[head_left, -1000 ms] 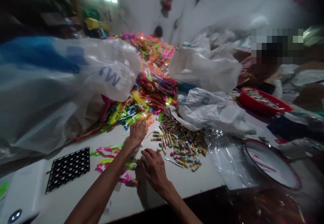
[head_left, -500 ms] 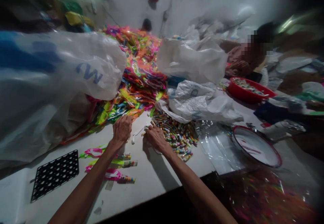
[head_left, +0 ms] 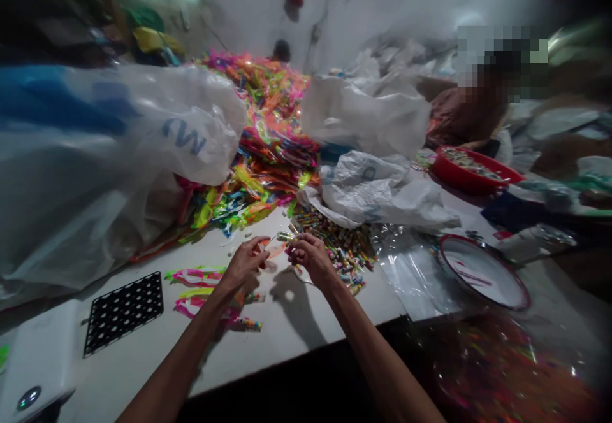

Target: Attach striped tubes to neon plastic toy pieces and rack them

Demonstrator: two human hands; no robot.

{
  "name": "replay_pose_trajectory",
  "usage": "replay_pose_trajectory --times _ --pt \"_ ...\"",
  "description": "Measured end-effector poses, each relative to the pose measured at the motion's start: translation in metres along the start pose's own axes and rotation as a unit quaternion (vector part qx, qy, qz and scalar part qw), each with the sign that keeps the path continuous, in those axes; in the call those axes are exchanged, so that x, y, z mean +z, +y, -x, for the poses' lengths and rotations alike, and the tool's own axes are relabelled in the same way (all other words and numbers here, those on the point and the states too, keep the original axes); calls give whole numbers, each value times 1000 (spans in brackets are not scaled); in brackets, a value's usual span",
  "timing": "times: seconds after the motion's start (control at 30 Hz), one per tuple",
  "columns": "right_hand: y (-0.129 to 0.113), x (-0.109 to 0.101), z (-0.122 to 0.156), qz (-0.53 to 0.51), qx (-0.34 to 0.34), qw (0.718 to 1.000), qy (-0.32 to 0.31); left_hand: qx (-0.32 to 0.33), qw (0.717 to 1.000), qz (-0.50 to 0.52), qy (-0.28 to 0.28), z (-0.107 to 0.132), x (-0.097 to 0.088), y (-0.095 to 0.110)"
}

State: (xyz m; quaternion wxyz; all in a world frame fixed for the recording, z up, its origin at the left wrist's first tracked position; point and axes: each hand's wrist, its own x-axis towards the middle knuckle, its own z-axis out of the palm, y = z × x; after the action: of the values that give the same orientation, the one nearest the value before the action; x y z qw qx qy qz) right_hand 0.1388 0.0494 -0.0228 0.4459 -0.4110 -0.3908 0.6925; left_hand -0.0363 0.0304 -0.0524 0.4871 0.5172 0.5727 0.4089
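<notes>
Above the white table (head_left: 287,353), my right hand (head_left: 312,258) pinches a small clear tube (head_left: 285,236), its contents too small to make out. My left hand (head_left: 248,258) is just to its left, fingers closed at a bright orange strip (head_left: 276,250) and a thin pale string or stick that blurs between the hands. Under my left forearm lie several pink and yellow-green plastic pieces (head_left: 196,275), with small tubes of coloured bits (head_left: 248,324) at their right ends. Beside my right hand spreads a heap of small multicoloured tubes (head_left: 342,251).
Colourful plastic pieces (head_left: 272,136) pile up at the back between large whitish bags (head_left: 201,117). At left lie a black lattice tray (head_left: 125,311) and a white device (head_left: 43,353). To the right are a round basin (head_left: 482,276), a red bowl (head_left: 471,178) and a seated person (head_left: 466,114).
My left hand has left the edge of the colourful pile and come nearer with an orange strip. My right hand has lifted from the tube heap with a clear tube.
</notes>
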Motion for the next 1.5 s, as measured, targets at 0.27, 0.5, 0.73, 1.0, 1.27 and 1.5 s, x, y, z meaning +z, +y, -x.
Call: replay_pose_trajectory --times 0.27,0.5,0.73,1.0,1.27,1.5 --pt "-4 9 13 -63 -1 998 -7 -21 988 79 -128 33 13 27" --pt "7 6 29 -61 22 996 -64 -54 977 101 -178 56 13 31" --pt "11 -2 37 -55 16 994 -88 -70 980 75 -172 66 13 28" --pt "15 -2 56 33 4 996 -83 -90 974 -4 -207 70 10 29" --pt "27 24 60 21 27 998 -54 -68 981 -60 -169 74 -7 12" --pt "21 -4 7 375 -48 921 -98 29 912 -399 -94 84 -67 7"
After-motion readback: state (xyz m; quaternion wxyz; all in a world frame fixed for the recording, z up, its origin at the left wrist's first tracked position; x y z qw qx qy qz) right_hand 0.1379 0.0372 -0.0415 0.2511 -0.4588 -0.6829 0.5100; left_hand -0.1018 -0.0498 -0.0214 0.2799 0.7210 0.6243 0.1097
